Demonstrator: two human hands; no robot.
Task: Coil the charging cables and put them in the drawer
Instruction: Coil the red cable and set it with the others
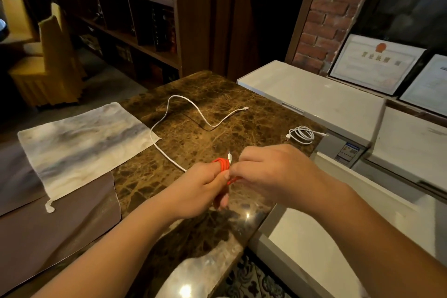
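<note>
Charging cables: three are seen on the dark brown veined marble countertop [193, 143]. Left to right:

- At about 9 o'clock from the hands, a pale mottled cloth pouch with a drawstring [79, 145] is laid flat, overhanging the counter's left edge. It is not involved.
- At 11–12 o'clock, a long white charging cable [167, 113] is left loose in an S-curve, one end running under the left hand's side. Not yet coiled.
- Centre: an orange-red charging cable [223, 164] is held above the counter in tight loops, its white plug sticking up at the top. The left hand [196, 191] is closed around the bundle, thumb pressed on top, probably to stop the loops from springing open. The forearm is brought in low from 7 o'clock.
- The right hand [271, 169] is curled, its fingertips pinched on the cable just beside the plug, likely so the tail can be tucked. The wrist is arched, the forearm brought in from 4 o'clock.
- At 2 o'clock, a small coiled white cable [302, 135] is parked near the counter's right edge, presumably staged for stowing.
- At 4 o'clock, a white open drawer [314, 237] is pulled out below the counter edge; no cable is seen in it.
</note>
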